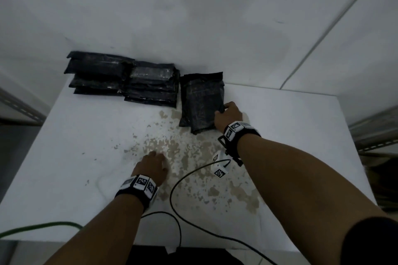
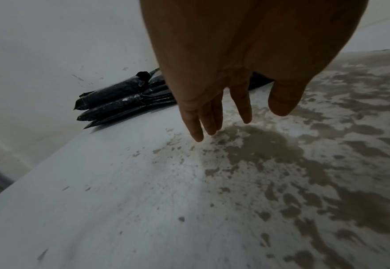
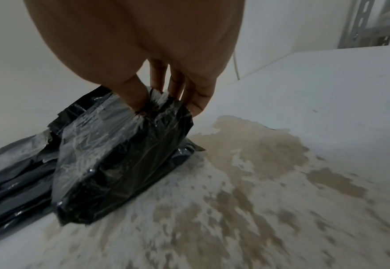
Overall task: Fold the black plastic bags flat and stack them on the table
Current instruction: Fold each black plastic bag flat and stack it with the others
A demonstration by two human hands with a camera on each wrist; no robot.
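Note:
Two stacks of folded black plastic bags sit against the wall at the back left of the white table. Right of them lies a black bag bundle. My right hand pinches its right edge, thumb on top and fingers behind. In the right wrist view that bag is tilted up at the pinched edge and rests on more black plastic. My left hand hovers just over the bare table with straight fingers, holding nothing. The stacks lie beyond it.
The middle of the table has a worn brown patch. A white marker cube with a black cable lies near my right wrist. A green cable runs along the front left. Metal shelving stands to the right, and more shelving to the left.

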